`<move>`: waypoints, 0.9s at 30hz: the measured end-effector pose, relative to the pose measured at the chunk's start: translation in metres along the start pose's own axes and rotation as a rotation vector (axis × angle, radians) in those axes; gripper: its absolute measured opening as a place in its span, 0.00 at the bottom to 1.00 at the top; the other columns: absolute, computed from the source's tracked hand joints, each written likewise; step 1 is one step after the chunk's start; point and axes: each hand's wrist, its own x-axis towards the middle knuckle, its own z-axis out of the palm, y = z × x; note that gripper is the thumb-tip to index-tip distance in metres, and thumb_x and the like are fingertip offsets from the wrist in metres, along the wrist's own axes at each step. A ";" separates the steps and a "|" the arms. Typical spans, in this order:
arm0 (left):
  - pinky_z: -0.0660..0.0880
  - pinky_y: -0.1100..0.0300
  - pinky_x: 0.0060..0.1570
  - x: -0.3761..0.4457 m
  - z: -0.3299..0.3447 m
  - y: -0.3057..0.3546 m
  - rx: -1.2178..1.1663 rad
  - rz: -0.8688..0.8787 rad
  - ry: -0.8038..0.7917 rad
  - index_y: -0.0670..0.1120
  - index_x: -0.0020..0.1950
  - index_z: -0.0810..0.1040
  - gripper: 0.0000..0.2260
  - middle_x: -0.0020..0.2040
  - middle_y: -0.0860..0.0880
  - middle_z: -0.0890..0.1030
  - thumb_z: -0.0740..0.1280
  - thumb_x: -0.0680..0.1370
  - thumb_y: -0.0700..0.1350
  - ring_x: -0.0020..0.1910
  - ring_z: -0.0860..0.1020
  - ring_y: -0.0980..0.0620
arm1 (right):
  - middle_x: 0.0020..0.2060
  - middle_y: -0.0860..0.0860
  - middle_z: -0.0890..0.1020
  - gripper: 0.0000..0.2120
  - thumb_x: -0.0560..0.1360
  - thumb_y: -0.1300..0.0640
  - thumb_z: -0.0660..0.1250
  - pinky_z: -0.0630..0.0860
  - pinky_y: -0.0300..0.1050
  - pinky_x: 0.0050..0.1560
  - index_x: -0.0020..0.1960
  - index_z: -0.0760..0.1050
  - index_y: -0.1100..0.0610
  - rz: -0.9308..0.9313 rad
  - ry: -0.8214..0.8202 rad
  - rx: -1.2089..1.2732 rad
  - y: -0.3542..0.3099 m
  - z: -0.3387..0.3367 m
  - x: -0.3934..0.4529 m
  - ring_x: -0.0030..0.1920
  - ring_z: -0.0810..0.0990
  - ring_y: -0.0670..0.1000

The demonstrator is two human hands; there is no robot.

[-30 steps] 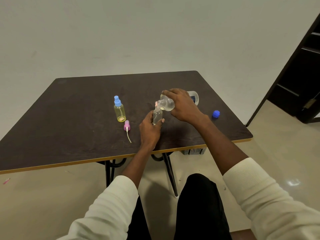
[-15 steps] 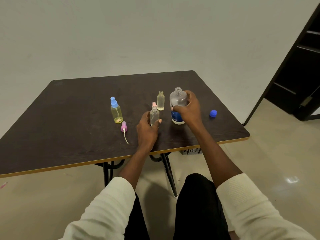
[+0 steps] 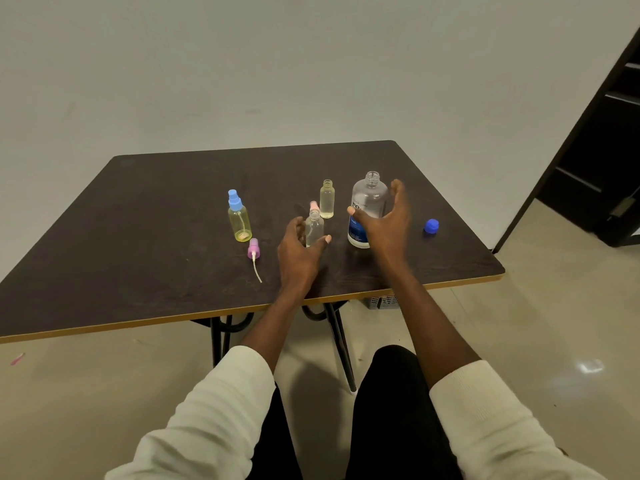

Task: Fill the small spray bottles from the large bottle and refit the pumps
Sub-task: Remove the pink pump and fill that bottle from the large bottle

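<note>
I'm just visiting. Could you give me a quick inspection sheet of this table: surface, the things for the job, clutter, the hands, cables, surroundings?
Surface: dark table with a yellow edge; no spill visible.
Job's things: large bottle upright, uncapped; its blue cap lies to the right. Blue-pump spray bottle upright, pump fitted. Two small open bottles: clear bottle and yellowish bottle. Purple pump lies loose; a pink pump stands behind the clear bottle.
Clutter: nothing seen.
Hands: left hand open beside the clear bottle; right hand open by the large bottle, gripping nothing.
Cables: nothing seen.
Surroundings: plain wall, tiled floor, dark door at right, small basket under the table.
</note>
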 end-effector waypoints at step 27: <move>0.76 0.51 0.47 0.019 -0.089 -0.019 0.559 -0.144 0.207 0.45 0.41 0.78 0.15 0.38 0.49 0.81 0.68 0.79 0.56 0.40 0.81 0.47 | 0.57 0.53 0.80 0.22 0.71 0.53 0.75 0.76 0.45 0.54 0.61 0.75 0.56 0.077 -0.354 -0.298 0.009 0.070 -0.041 0.56 0.79 0.52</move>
